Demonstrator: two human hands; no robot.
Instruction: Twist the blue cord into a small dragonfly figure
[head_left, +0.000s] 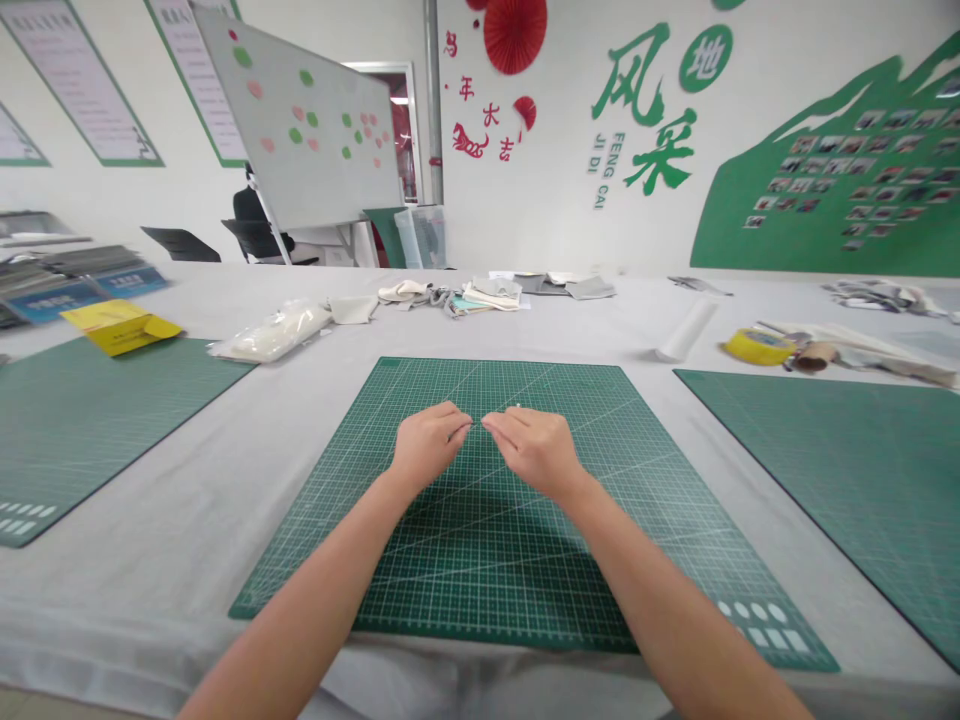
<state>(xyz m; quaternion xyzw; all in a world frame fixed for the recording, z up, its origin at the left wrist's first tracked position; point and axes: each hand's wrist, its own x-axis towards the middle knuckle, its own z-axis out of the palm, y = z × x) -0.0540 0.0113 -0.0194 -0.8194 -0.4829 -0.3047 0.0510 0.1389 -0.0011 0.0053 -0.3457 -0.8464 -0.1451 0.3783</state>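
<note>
Both hands hover above the green cutting mat [480,590], whose surface carries a fine white grid. My left hand [431,440] is closed in a pinch, thumb against forefinger. Facing it, my right hand [536,445] pinches in the same way, its fingertips a small gap from those of the left. Something tiny and thin seems to sit between the fingertips, too small to name. A small pale speck shows just above the right hand's knuckles.
Further green mats lie left [112,420] and right [847,470]. Behind are a clear plastic packet [274,332], a yellow folded card [120,326], fabric scraps [491,293], a white roll [687,330] and yellow tape [759,346]. A whiteboard [315,150] stands beyond the table.
</note>
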